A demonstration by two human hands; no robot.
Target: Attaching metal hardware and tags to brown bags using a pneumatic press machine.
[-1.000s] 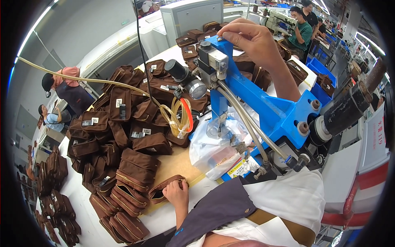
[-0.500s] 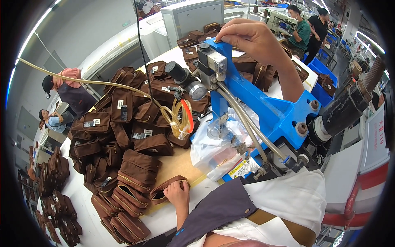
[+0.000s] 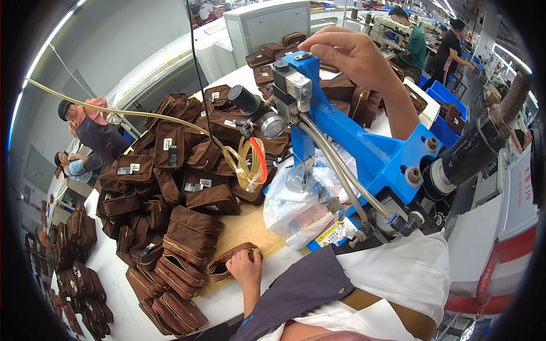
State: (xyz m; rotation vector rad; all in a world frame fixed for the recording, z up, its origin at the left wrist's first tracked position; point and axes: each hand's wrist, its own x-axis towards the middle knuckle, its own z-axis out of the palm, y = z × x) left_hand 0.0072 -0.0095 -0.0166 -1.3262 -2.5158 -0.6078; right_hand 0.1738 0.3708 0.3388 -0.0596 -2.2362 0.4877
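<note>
One brown pouch point(image 3: 223, 257) lies unzipped on the worktop point(image 3: 277, 264), at the front edge of a tan sheet point(image 3: 244, 221). The left hand point(image 3: 245, 269) holds it by the gold-zipped edge, its fingers bent over the rim; the fingertips are partly hidden.

The right hand point(image 3: 347, 54) is raised at the top of a blue machine point(image 3: 364, 150), its forearm passing behind the machine's long arm. Thumb and forefinger curve toward each other just over a small metal piece point(image 3: 304, 56) on the machine's tip; whether they touch each other, I cannot tell.

A crumpled plastic bag point(image 3: 287, 202) sits beneath the machine's arm. A round gauge point(image 3: 271, 125) and a coiled yellowish hose point(image 3: 242, 162) are on the near side, with a red tube point(image 3: 261, 162) beside the coil.

Many more brown pouches point(image 3: 193, 226) are heaped and stacked to the left, several with white and dark tags. Beyond stands a grey cabinet point(image 3: 268, 29). Co-workers are at both sides of the room, one in a green shirt point(image 3: 416, 48).
</note>
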